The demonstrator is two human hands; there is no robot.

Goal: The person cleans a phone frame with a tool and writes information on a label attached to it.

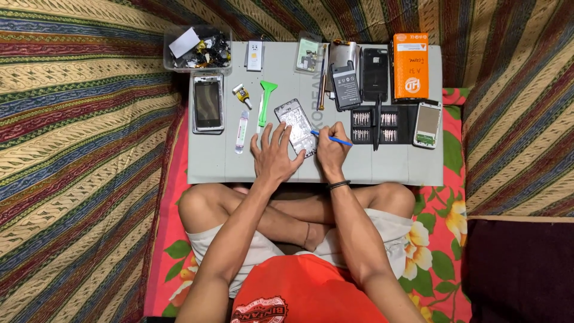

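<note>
On the grey mat [221, 161], spread left hand [274, 157] steadies the upright-lying phone frame [297, 127]; right hand [330, 152] pinches a leftward-pointing blue tool [332, 139].

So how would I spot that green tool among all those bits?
Start at the grey work mat on the person's lap. Just beyond the left hand, left of the opened phone frame, lies the green pry tool. Its flared green head is the only bright green piece.
</note>
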